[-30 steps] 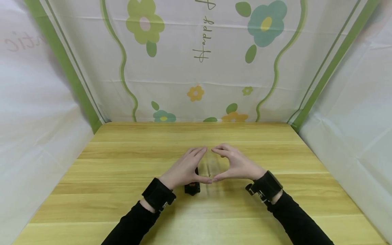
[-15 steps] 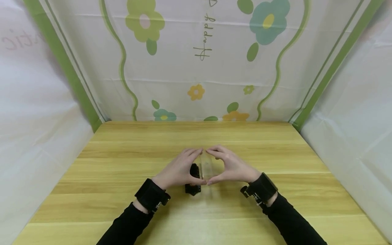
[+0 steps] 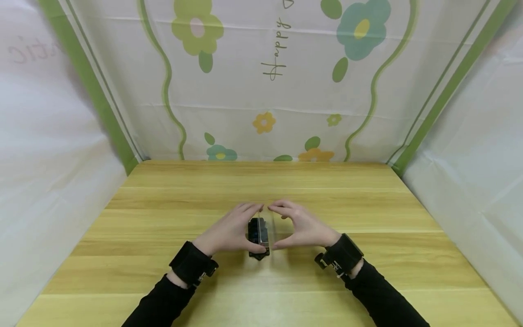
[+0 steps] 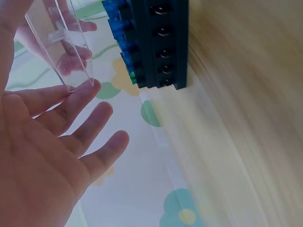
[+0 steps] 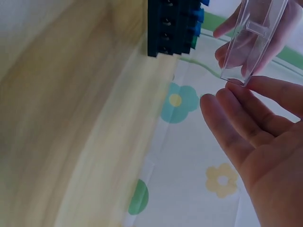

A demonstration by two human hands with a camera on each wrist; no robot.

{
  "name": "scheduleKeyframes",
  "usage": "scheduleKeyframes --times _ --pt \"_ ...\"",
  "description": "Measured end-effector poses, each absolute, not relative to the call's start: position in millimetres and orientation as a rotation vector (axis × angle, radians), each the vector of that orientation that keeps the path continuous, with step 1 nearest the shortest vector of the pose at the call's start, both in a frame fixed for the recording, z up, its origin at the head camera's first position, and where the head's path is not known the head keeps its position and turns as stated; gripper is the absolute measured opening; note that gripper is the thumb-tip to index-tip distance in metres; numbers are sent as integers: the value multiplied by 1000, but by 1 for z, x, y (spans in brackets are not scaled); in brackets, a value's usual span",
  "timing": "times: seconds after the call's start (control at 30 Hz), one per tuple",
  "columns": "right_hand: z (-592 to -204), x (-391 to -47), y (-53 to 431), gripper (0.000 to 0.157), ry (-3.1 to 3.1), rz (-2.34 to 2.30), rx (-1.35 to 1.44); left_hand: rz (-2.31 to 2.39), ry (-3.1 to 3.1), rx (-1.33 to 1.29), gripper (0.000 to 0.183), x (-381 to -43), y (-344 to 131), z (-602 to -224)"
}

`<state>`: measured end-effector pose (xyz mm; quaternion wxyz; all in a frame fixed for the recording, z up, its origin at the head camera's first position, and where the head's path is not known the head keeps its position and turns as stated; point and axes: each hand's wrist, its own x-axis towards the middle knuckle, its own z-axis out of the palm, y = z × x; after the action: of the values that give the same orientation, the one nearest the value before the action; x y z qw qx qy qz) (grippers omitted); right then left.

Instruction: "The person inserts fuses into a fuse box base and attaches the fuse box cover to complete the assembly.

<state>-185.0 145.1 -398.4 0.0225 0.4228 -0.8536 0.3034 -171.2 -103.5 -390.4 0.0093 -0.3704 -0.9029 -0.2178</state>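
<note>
Both hands hold a long clear plastic cover (image 3: 267, 222) by its two ends, thumbs at the near end and fingers at the far end. My left hand (image 3: 232, 230) grips its left side and my right hand (image 3: 306, 227) its right side. Under the cover in the head view lies a black terminal block (image 3: 254, 230), partly hidden by the left hand. The left wrist view shows a row of holes with metal inside along the block (image 4: 163, 42), with blue and green parts on top. In the right wrist view the cover (image 5: 251, 38) is raised above the block (image 5: 173, 28).
The wooden tabletop (image 3: 343, 281) spreads around the hands. Behind it hangs a white cloth (image 3: 229, 91) with printed flowers, and white cloth sides (image 3: 470, 181) stand to left and right. A black camera strap (image 3: 192, 263) sits on each wrist.
Both hands have moved left and slightly toward the person, carrying the clear cover from beside the terminal block to over it. The block has stayed in about the same place.
</note>
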Motion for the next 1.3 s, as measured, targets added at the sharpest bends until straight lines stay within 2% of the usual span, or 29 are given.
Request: scheduleKeyframes --times 0.27,1.3 --pt "-408 -185 134 96 -2698 926 1312 -641 -2904 -1105 108 -168 -112 -396" --pt "-420 -190 125 96 -2746 851 1326 -660 -2996 -1051 110 -172 -110 -406"
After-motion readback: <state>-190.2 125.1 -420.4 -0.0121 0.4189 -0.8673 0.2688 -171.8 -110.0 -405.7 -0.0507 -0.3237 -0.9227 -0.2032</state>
